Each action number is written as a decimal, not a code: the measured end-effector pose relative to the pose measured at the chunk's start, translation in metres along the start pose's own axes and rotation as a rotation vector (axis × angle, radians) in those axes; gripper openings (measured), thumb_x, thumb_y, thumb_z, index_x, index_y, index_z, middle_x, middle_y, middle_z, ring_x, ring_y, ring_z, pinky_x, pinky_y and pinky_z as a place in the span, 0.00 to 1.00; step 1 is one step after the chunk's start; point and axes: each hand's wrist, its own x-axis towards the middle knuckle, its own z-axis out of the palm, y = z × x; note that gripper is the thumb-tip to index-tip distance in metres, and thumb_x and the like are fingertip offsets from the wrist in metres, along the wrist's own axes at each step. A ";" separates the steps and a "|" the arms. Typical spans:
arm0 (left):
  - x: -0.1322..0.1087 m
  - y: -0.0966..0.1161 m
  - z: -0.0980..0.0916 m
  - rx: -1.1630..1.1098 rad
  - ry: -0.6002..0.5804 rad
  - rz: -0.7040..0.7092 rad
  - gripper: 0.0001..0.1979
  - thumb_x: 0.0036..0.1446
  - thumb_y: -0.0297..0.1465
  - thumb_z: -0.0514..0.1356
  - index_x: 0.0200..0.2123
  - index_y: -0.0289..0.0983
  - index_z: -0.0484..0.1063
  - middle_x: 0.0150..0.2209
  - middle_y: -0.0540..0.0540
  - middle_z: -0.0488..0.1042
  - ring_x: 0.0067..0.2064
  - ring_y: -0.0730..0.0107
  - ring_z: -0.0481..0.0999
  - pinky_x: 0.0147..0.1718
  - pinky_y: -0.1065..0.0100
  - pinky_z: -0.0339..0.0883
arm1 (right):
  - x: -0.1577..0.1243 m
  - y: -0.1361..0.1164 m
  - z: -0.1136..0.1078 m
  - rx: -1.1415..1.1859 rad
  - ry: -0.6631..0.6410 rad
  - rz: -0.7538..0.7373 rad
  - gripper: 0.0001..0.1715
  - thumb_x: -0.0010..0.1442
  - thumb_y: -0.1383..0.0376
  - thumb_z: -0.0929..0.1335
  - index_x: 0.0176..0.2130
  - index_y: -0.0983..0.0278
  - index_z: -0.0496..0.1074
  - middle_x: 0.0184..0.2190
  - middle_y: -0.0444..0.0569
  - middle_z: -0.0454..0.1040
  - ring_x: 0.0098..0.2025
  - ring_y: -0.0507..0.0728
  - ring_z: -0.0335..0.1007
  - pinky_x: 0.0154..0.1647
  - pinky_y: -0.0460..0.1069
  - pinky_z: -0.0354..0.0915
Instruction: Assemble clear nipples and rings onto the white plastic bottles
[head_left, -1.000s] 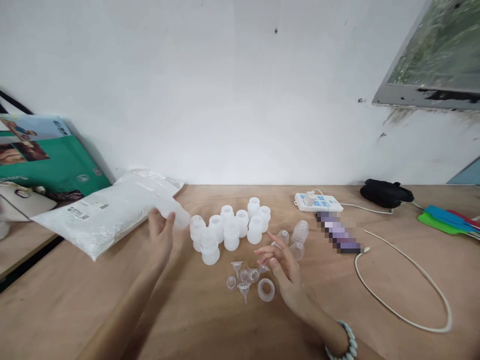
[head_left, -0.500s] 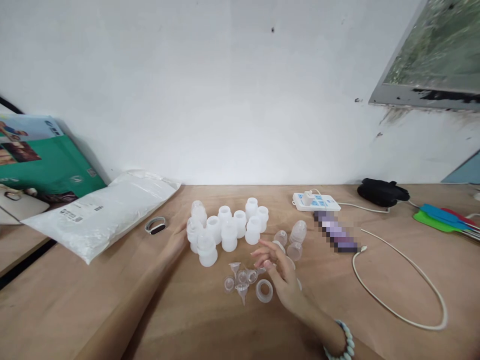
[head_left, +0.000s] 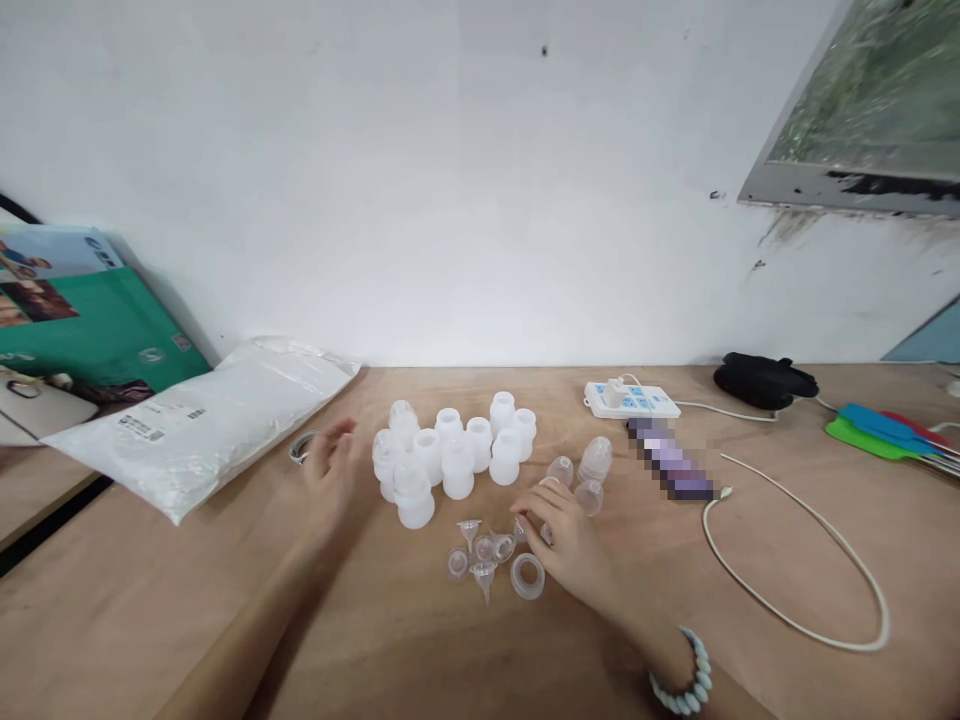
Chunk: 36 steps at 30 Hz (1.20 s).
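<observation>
Small white baby bottles (head_left: 457, 470) stand grouped on the wooden table, most with open necks. Those on the group's left side, such as the front bottle (head_left: 412, 492), carry clear domed tops. My left hand (head_left: 330, 475) is left of them, empty, its fingers apart. Among clear parts on the right, my right hand (head_left: 562, 535) is low with curled fingers; whatever they hold is hidden. Just left of it lie several clear nipples (head_left: 484, 575) and a clear collar ring (head_left: 528, 577). Clear domed caps (head_left: 596, 460) stand beyond the right hand, which partly covers other pieces.
A white plastic parcel (head_left: 217, 420) and a grey wristband (head_left: 300, 446) lie at left. Toward the back right are a power strip (head_left: 652, 402), a blurred phone (head_left: 671, 460), a white cable (head_left: 832, 540), a black pouch (head_left: 765, 380) and coloured spatulas (head_left: 870, 435).
My left hand has come away from the bottles, moving left, and its fingers have spread. My right hand has turned down and curled over the clear parts. The bottles stay in place.
</observation>
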 end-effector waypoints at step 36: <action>-0.120 0.066 0.029 0.143 -0.542 0.884 0.11 0.70 0.25 0.52 0.36 0.37 0.72 0.33 0.47 0.77 0.35 0.66 0.71 0.35 0.64 0.56 | 0.003 0.015 -0.022 0.574 -0.245 0.282 0.20 0.63 0.57 0.67 0.53 0.61 0.75 0.46 0.52 0.78 0.46 0.61 0.74 0.47 0.56 0.69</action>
